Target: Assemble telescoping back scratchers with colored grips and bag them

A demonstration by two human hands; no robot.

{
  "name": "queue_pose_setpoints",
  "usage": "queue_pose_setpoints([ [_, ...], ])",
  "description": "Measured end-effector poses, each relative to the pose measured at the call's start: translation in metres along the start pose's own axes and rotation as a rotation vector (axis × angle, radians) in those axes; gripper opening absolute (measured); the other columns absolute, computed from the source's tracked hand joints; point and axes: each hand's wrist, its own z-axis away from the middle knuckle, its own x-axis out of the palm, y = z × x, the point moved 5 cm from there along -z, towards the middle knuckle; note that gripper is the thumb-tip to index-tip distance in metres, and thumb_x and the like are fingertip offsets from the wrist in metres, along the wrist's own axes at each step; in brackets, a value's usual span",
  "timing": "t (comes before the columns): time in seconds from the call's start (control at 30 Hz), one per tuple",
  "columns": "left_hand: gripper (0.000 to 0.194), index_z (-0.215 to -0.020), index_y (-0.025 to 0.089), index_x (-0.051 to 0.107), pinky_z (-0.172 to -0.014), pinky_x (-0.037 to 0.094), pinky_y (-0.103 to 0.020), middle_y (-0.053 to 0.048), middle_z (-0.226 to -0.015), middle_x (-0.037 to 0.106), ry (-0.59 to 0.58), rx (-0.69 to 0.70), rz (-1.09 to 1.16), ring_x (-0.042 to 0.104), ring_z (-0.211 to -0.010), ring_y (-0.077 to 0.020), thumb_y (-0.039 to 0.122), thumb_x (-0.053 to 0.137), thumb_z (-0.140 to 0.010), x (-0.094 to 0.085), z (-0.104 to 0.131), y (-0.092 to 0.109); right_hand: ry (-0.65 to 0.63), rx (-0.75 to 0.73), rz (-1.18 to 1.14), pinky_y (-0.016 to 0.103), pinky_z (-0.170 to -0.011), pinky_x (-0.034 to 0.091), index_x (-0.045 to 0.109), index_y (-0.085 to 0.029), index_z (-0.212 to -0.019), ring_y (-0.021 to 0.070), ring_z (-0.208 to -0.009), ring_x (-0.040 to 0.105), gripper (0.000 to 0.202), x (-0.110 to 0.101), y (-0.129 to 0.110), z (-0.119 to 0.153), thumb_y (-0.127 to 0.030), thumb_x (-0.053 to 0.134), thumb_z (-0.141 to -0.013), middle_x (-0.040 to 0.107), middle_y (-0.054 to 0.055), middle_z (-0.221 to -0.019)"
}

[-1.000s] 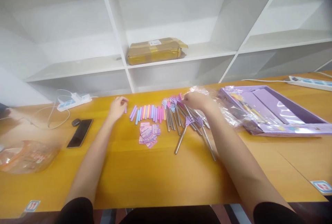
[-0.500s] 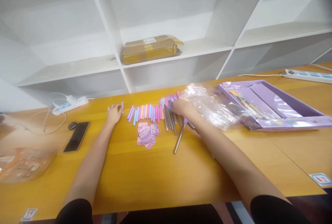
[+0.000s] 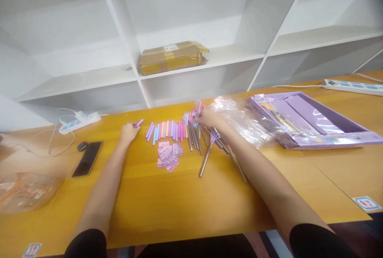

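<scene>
My left hand [image 3: 129,132] pinches a purple stick [image 3: 139,123] left of a row of pastel sticks [image 3: 168,129]. My right hand [image 3: 206,117] is closed on a metal rod with a pink hand-shaped head [image 3: 198,105], held over a bunch of similar rods [image 3: 195,136]. One rod with a purple head [image 3: 205,160] lies slanted in front of the bunch, and more rods lie partly under my right forearm. Below the row of sticks is a loose pile of small pink and purple cards [image 3: 168,156].
Crumpled clear plastic [image 3: 239,120] lies right of my right hand, beside an open purple box [image 3: 302,120]. At left are a phone [image 3: 87,159], a black case [image 3: 83,146], a power strip [image 3: 80,122] and a clear bag [image 3: 30,190]. A taped carton [image 3: 172,58] sits on the shelf.
The purple stick in my left hand has tilted from upright to slanted. My right hand has lifted slightly, and a pink-headed rod now stands up above the bunch at its fingers.
</scene>
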Motion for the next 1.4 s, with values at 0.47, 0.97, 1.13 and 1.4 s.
queue_pose_setpoints([
  [0.47, 0.032, -0.116, 0.024, 0.074, -0.068, 0.04, -0.027, 0.0, -0.087, 0.068, 0.053, 0.394, 0.438, 0.053, -0.072, -0.0158, 0.044, 0.052, -0.103, -0.14, 0.094, 0.124, 0.216, -0.629, -1.181, 0.026, -0.048, 0.041, 0.066, -0.022, -0.091, 0.0117, -0.044, 0.046, 0.04, -0.086, -0.033, 0.073, -0.063, 0.063, -0.092, 0.056, -0.003, -0.057],
  [0.97, 0.036, -0.114, 0.026, 0.077, -0.071, 0.049, -0.032, -0.005, -0.092, 0.073, 0.015, 0.571, 0.614, 0.061, -0.077, -0.0186, 0.052, 0.053, -0.106, -0.153, 0.16, 0.171, 0.078, -0.902, -1.228, 0.026, -0.039, 0.031, 0.069, -0.022, -0.087, 0.0119, -0.035, 0.043, 0.025, -0.078, -0.068, 0.134, -0.044, 0.062, -0.096, 0.056, -0.004, -0.047],
  [1.13, 0.03, -0.113, 0.026, 0.077, -0.07, 0.047, -0.03, -0.004, -0.095, 0.074, 0.138, 0.603, 0.494, 0.06, -0.077, -0.0173, 0.044, 0.054, -0.107, -0.166, 0.16, 0.17, 0.166, -0.878, -1.265, 0.026, -0.037, 0.027, 0.069, -0.023, -0.084, 0.0114, -0.034, 0.039, 0.022, -0.077, -0.068, 0.133, -0.04, 0.061, -0.095, 0.054, -0.005, -0.046],
  [1.4, 0.032, -0.112, 0.025, 0.077, -0.072, 0.05, -0.03, -0.004, -0.094, 0.074, 0.115, 0.586, 0.543, 0.062, -0.078, -0.0172, 0.047, 0.055, -0.107, -0.157, 0.159, 0.169, 0.115, -0.867, -1.36, 0.026, -0.04, 0.028, 0.065, -0.025, -0.08, 0.0105, -0.034, 0.034, 0.02, -0.071, -0.072, 0.127, -0.04, 0.06, -0.093, 0.05, -0.006, -0.044],
])
